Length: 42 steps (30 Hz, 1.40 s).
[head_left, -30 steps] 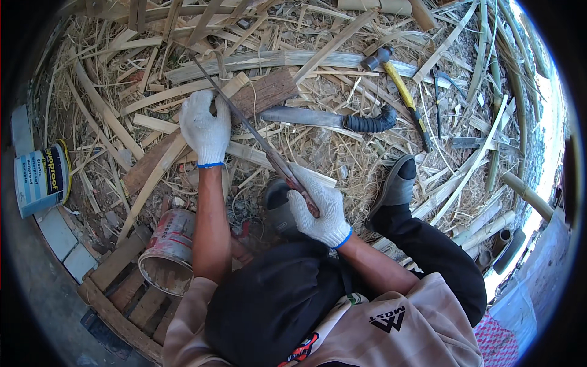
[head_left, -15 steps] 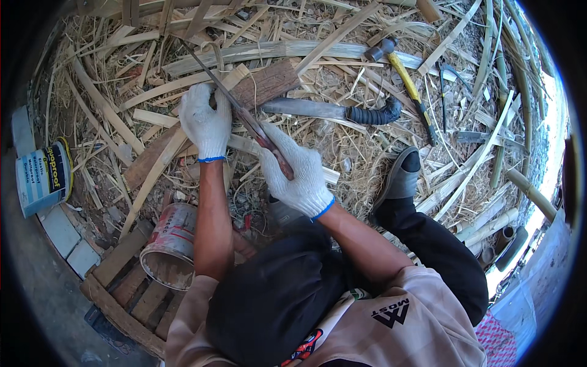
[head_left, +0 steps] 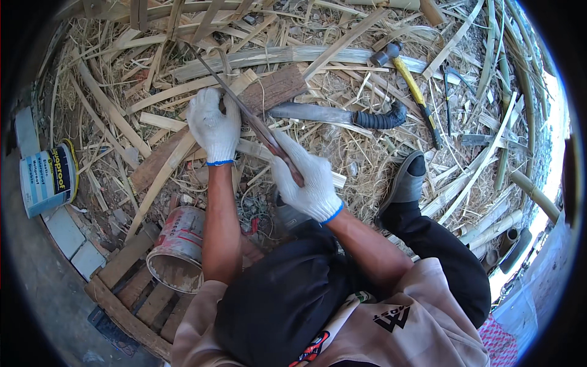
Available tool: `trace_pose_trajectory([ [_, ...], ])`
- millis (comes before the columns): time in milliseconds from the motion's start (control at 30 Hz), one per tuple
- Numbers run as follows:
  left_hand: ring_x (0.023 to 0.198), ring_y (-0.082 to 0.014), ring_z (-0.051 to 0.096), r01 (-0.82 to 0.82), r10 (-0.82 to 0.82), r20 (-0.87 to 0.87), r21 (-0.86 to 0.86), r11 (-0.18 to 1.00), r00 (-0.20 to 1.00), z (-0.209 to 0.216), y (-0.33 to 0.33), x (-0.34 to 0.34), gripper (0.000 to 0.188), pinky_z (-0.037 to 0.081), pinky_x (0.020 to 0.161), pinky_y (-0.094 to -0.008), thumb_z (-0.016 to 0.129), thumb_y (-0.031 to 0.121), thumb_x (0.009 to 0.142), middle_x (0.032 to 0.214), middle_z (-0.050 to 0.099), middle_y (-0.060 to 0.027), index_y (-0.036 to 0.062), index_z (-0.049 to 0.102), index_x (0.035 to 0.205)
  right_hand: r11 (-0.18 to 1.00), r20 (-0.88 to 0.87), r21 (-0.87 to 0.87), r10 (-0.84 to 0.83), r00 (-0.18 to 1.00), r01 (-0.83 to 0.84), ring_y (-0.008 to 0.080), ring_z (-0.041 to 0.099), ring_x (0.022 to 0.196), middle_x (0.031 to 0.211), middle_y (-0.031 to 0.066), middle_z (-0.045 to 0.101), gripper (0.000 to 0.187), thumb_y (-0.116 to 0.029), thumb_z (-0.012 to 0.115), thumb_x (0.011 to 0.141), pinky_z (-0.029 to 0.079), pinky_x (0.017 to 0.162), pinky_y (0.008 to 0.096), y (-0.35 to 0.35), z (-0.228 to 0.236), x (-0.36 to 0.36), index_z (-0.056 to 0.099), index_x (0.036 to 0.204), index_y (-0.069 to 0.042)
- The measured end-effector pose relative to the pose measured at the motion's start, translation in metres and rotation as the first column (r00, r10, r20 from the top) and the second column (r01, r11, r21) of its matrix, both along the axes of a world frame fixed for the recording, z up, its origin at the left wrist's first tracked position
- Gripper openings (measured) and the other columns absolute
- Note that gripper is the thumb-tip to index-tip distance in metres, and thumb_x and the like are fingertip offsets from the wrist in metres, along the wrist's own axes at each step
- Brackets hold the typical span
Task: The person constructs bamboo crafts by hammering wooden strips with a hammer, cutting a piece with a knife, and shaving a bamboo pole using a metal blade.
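Both of my hands wear white knit gloves with blue cuffs. My right hand [head_left: 307, 179] is closed round the brown handle of a long-bladed knife [head_left: 227, 88], whose narrow dark blade points away to the upper left, seen nearly edge-on. My left hand [head_left: 215, 125] is curled beside the blade, thumb and fingers bent into a ring; what it pinches, if anything, is hidden. Just beyond the blade lies a reddish-brown wood block [head_left: 275, 92]. Near my right hand a second, broad blade with a black-wrapped curved handle [head_left: 379, 116] rests on the ground.
A yellow-handled hammer [head_left: 413, 85] lies at the far right beside dark pliers [head_left: 447, 101]. Bamboo strips [head_left: 269, 56] and shavings cover the ground. At left stand a blue-and-white bucket [head_left: 49, 177] and a tipped, stained pail [head_left: 177, 248] beside a wooden slatted frame [head_left: 116, 306].
The whole scene has shifted slightly right and down in the picture. My hands and the knife keep nearly the same pose, with the right hand still on the handle.
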<state>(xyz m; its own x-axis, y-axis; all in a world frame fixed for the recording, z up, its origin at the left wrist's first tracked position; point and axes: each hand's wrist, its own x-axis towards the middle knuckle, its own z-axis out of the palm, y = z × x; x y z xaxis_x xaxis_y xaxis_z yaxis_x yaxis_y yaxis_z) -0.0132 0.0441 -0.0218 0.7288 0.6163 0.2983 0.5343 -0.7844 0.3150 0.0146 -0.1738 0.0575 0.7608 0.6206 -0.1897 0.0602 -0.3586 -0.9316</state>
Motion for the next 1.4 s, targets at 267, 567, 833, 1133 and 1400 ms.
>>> trace_pose_trajectory([
  [267, 0.087, -0.0354, 0.062, 0.017, -0.016, 0.023, -0.021, 1.0, 1.0, 0.004, -0.003, 0.006, 0.015, 0.046, 0.077, -0.0481, 0.072, 0.019, 0.09, 0.086, 0.062, -0.0107, 0.0081, 0.063, 0.085, 0.999, -0.082, -0.032, -0.039, 0.996, 0.036, 0.0227, 0.074, 0.068, 0.097, 0.0199, 0.078, 0.047, -0.008, 0.074, 0.095, 0.058, 0.068, 0.0341, 0.008, 0.009, 0.009, 0.065, 0.14, 0.002],
  [567, 0.087, -0.0367, 0.062, 0.018, -0.018, 0.027, -0.016, 1.0, 0.999, 0.011, -0.003, 0.003, 0.013, 0.047, 0.078, -0.0482, 0.072, 0.017, 0.09, 0.087, 0.063, -0.0112, 0.0086, 0.064, 0.085, 0.999, -0.056, -0.037, -0.02, 0.998, 0.018, 0.0357, 0.073, 0.065, 0.085, 0.018, 0.076, 0.051, -0.01, 0.072, 0.095, 0.058, 0.064, 0.0372, -0.033, 0.012, -0.015, 0.062, 0.144, -0.002],
  [833, 0.086, -0.0363, 0.062, 0.009, -0.01, 0.014, 0.019, 1.0, 1.0, 0.004, -0.003, 0.002, 0.012, 0.047, 0.078, -0.0483, 0.072, 0.018, 0.09, 0.088, 0.066, -0.0112, 0.0087, 0.066, 0.085, 0.999, 0.072, 0.036, 0.024, 0.997, -0.027, 0.0313, 0.079, 0.081, 0.104, 0.0237, 0.076, 0.056, -0.006, 0.073, 0.093, 0.059, 0.071, 0.0392, -0.066, 0.002, -0.023, 0.059, 0.147, 0.001],
  [1133, 0.085, -0.0348, 0.062, -0.001, 0.0, 0.017, 0.031, 1.0, 1.0, 0.001, -0.002, 0.003, 0.013, 0.046, 0.076, -0.0472, 0.072, 0.018, 0.09, 0.083, 0.061, -0.011, 0.0091, 0.065, 0.084, 0.999, 0.07, 0.026, -0.026, 0.997, 0.024, 0.0325, 0.077, 0.076, 0.098, 0.0188, 0.078, 0.055, -0.009, 0.073, 0.093, 0.059, 0.069, 0.0418, -0.029, -0.011, -0.017, 0.061, 0.147, -0.001],
  [1400, 0.085, -0.035, 0.062, 0.036, -0.037, 0.06, 0.016, 0.999, 0.998, -0.003, 0.0, 0.002, 0.012, 0.046, 0.077, -0.0475, 0.071, 0.018, 0.091, 0.086, 0.063, -0.0107, 0.0093, 0.065, 0.085, 0.999, 0.001, 0.024, -0.031, 1.0, 0.031, 0.039, 0.075, 0.072, 0.094, 0.0225, 0.076, 0.05, -0.014, 0.072, 0.096, 0.059, 0.067, 0.0406, 0.03, -0.008, 0.013, 0.062, 0.144, -0.003],
])
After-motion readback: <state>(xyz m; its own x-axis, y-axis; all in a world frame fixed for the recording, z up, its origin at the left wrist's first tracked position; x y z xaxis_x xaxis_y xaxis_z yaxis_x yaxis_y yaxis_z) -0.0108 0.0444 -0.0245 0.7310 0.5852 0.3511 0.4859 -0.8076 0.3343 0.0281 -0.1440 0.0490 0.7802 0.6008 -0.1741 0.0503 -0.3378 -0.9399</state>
